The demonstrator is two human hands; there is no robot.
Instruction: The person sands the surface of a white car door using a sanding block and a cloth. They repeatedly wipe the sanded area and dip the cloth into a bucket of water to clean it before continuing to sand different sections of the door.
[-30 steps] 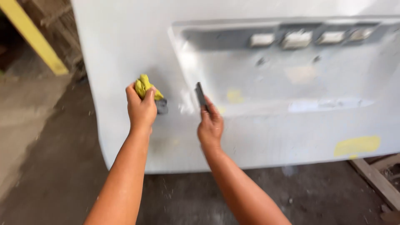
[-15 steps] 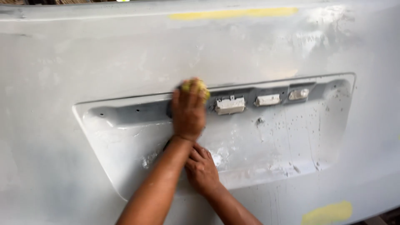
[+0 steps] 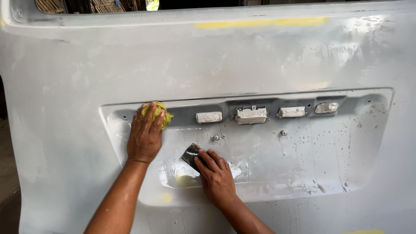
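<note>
A large white primed car tailgate panel [image 3: 208, 65] fills the view, with a recessed plate area [image 3: 303, 156] in its lower half. My left hand [image 3: 145, 136] presses a yellow-green cloth [image 3: 158, 112] against the recess's upper left corner. My right hand [image 3: 216, 175] holds a small dark sanding block [image 3: 190, 155] flat on the wet surface of the recess, lower left of centre. Both forearms reach up from the bottom of the view.
Several taped-over fittings [image 3: 251, 115] sit in a row along the recess's top edge. Yellow filler patches show near the top edge [image 3: 260, 22], in the recess [image 3: 186, 180] and at the bottom right [image 3: 364, 231]. Water drops streak the right part of the recess.
The view has closed in on the panel. My left hand with the cloth slid left along the recess's top edge. My right hand, with the block, now rests out in the open.
</note>
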